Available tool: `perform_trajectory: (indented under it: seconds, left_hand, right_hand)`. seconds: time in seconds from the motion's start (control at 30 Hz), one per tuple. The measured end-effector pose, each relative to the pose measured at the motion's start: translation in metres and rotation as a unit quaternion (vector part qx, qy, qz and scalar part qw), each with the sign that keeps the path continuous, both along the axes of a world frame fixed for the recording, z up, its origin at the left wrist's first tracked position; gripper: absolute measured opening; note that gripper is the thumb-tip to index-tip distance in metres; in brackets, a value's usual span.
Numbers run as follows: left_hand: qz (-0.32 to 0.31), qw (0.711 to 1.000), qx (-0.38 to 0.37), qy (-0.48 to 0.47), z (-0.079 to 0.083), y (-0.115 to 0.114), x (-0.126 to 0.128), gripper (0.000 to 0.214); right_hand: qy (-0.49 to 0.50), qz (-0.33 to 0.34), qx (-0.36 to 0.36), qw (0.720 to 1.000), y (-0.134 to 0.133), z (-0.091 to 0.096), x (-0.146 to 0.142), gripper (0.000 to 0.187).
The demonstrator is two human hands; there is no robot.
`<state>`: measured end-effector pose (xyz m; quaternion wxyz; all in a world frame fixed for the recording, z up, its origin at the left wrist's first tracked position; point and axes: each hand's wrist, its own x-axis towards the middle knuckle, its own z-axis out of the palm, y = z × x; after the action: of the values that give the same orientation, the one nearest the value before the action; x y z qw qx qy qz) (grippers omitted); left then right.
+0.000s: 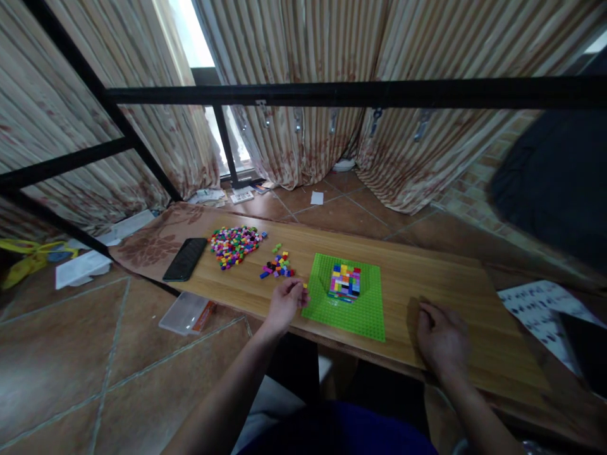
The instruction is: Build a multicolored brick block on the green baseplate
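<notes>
My left hand (288,298) is closed in a pinch on a small yellow toy brick (305,286), by the left edge of a green studded baseplate (370,319). On that baseplate stands a block built of many-coloured bricks (344,282), several layers high. A small group of loose bricks (277,265) lies just beyond my left hand, with a larger heap of mixed bricks (236,245) farther left. My right hand (442,338) rests on the wooden table to the right of the baseplate, its fingers curled in and nothing visible in them.
The long wooden table (408,272) has a patterned cloth (147,246) at its left end. A black phone (184,259) lies there. Below the front edge is a clear plastic box (183,313) on the tiled floor. A dark metal rail (303,95) crosses before the curtains.
</notes>
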<state>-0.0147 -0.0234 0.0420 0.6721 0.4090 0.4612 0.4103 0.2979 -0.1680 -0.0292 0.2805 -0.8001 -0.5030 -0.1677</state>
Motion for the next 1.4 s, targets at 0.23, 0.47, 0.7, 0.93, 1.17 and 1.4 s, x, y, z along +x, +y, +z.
perform_trajectory:
  seconds: [0.23,0.47,0.7,0.93,1.17,1.4]
  left_hand:
    - [-0.052,0.998,0.003,-0.03,0.021,-0.003,0.031,0.015]
    - [-0.078,0.996,-0.031,-0.024,0.027,0.008,0.052,0.011]
    - [-0.09,0.995,-0.044,-0.004,0.026,0.017,0.055,0.01]
    - [-0.081,0.995,0.038,0.054,0.021,0.014,0.058,0.011]
    - [-0.074,0.978,0.129,0.143,0.013,0.016,0.061,0.014]
    - [-0.031,0.927,0.243,0.283,0.018,0.012,0.064,0.013]
  right_hand:
    - [-0.003,-0.007,0.003,1.0,0.0,-0.001,0.0,0.037]
    - [0.016,-0.003,0.013,1.0,0.0,-0.003,0.0,0.036]
    - [0.011,-0.004,0.01,1.0,0.001,0.001,-0.002,0.034]
    - [0.014,-0.004,0.018,1.0,0.001,0.003,-0.005,0.034]
    - [0.021,-0.003,0.017,1.0,0.001,-0.001,-0.002,0.033]
    - [0.017,-0.008,0.005,1.0,0.001,-0.003,0.001,0.035]
